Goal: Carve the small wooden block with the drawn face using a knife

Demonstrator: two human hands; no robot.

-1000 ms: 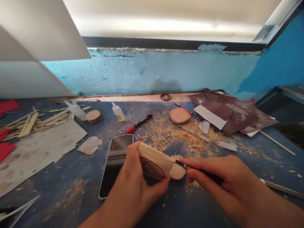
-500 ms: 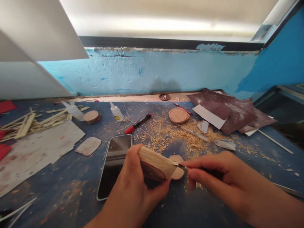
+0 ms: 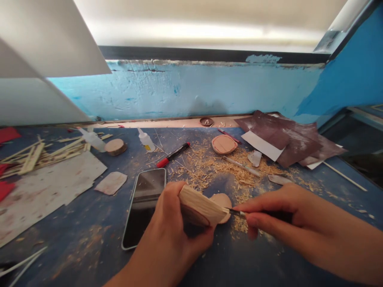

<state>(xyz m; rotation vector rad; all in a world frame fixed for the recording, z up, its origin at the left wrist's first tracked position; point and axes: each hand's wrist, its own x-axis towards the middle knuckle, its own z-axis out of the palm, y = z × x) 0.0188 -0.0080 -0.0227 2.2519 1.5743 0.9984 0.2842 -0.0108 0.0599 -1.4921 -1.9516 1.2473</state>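
My left hand (image 3: 172, 229) is closed around a thick, pale piece of wood (image 3: 201, 203), tilted, with a red line drawn along its lower face. In my right hand (image 3: 287, 223), a slim craft knife (image 3: 237, 213) is pinched between thumb and fingers; the palm hides most of its handle. The blade meets the right-hand end of the wood, where a thin sliver stands up. Behind that end a round wooden disc (image 3: 223, 199) lies on the table, partly covered. A phone (image 3: 145, 203) lies flat just left of my left hand.
Wood shavings (image 3: 206, 169) are strewn beyond my hands. A marked wood slice (image 3: 224, 144), a red-capped marker (image 3: 173, 154) and a glue bottle (image 3: 146, 140) lie farther back. Brown sandpaper sheets (image 3: 296, 139) are piled back right; bamboo strips (image 3: 32, 157) are at the left.
My right hand has moved a little to the right with the knife. The wood in my left hand has shifted slightly right too.
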